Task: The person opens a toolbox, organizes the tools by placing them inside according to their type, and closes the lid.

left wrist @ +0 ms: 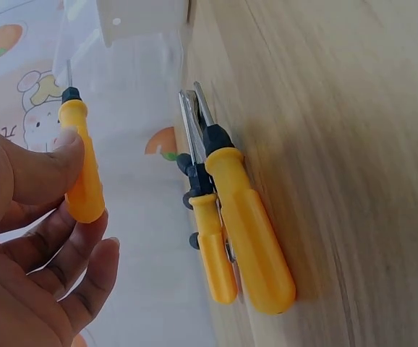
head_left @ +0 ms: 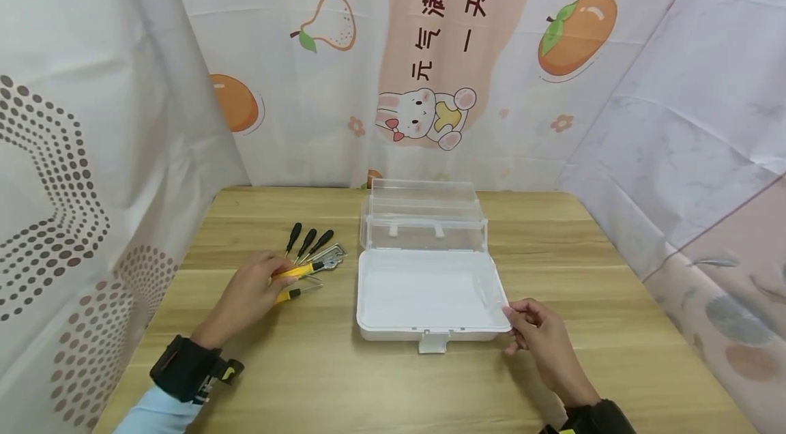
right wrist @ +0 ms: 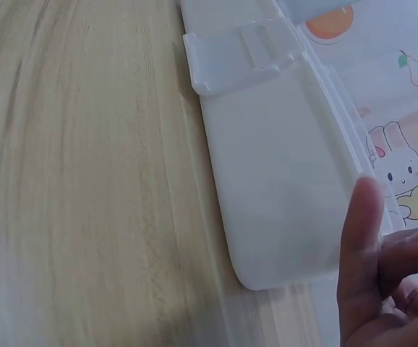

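Note:
My left hand [head_left: 254,291] pinches a small yellow-handled screwdriver [left wrist: 84,166] between thumb and fingers, its tip pointing away from the palm. Two more yellow-handled screwdrivers lie beneath it in the left wrist view: a thick one [left wrist: 249,231] and a thinner one [left wrist: 212,249]. Pliers with a metal head [head_left: 332,261] lie just beyond that hand. At the right front corner of an open white toolbox [head_left: 430,335], my right hand [head_left: 543,338] grips the rim, thumb outside and fingers bent. The transparent lid [head_left: 426,205] is tipped back; the white interior shows.
Several black-handled screwdrivers [head_left: 295,235] lie fanned out behind the pliers, beside an L-shaped metal key [head_left: 328,251]. A latch [head_left: 433,342] hangs at the toolbox front. Printed curtains [head_left: 295,99] enclose the wooden table [head_left: 295,379] at the back and sides.

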A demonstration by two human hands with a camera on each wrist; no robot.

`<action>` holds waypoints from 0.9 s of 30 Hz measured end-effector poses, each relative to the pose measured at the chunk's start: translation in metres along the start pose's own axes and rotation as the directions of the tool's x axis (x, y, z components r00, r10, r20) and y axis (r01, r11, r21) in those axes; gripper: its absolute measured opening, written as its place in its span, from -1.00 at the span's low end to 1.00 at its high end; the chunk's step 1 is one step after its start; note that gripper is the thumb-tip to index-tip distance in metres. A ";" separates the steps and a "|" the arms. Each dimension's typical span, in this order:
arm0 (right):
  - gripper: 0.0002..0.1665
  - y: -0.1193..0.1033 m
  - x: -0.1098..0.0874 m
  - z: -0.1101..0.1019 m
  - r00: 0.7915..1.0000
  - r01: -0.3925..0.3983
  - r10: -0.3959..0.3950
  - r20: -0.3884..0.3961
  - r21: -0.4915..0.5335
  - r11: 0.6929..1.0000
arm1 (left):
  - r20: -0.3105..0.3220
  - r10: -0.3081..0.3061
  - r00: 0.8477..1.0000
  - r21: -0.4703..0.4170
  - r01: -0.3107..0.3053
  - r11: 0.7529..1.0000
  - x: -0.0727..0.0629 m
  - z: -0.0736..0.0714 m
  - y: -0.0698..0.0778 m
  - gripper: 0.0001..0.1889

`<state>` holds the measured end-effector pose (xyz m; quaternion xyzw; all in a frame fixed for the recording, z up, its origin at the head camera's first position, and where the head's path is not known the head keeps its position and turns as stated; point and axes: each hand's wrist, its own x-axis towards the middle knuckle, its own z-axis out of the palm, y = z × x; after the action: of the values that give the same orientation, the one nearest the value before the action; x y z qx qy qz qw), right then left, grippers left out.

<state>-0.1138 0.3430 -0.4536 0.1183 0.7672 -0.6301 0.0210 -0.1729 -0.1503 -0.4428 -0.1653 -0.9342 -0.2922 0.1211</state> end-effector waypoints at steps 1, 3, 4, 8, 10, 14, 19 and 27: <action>-0.70 0.000 0.000 0.000 1.000 0.003 -0.003 -0.002 0.004 1.000 | 0.000 0.003 1.000 0.001 -0.003 1.000 0.000 -0.001 0.001 -0.84; -0.68 0.000 0.000 0.000 1.000 0.006 -0.006 -0.005 0.013 1.000 | -0.005 0.007 1.000 0.003 -0.007 1.000 0.001 -0.002 0.003 -0.84; -0.67 0.000 0.000 0.000 1.000 0.007 -0.007 -0.004 0.016 1.000 | -0.010 0.008 1.000 0.008 -0.008 1.000 0.001 -0.003 0.003 -0.84; -0.68 0.000 -0.001 0.000 1.000 0.008 -0.008 -0.001 0.016 1.000 | -0.030 0.019 0.999 0.036 -0.017 0.999 0.004 -0.003 0.004 -0.82; -0.69 0.001 -0.001 0.000 1.000 0.011 -0.011 -0.001 0.012 1.000 | -0.031 0.015 0.999 0.051 -0.013 0.999 0.005 -0.002 0.005 -0.81; -0.68 0.004 -0.002 -0.001 1.000 0.019 -0.019 0.003 0.018 1.000 | -0.027 -0.004 1.000 0.066 0.006 0.998 0.003 0.000 0.008 -0.79; -0.69 0.004 -0.002 0.000 1.000 0.017 -0.016 -0.001 0.020 1.000 | -0.049 0.015 0.999 0.066 -0.012 0.998 0.005 0.003 0.010 -0.79; -0.72 0.001 -0.002 0.000 1.000 -0.016 0.016 -0.003 0.028 0.999 | -0.090 0.058 0.994 0.061 -0.052 0.997 0.007 0.006 0.015 -0.79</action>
<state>-0.1115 0.3431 -0.4541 0.1257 0.7573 -0.6405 0.0233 -0.1741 -0.1335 -0.4374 -0.1739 -0.9309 -0.2685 0.1765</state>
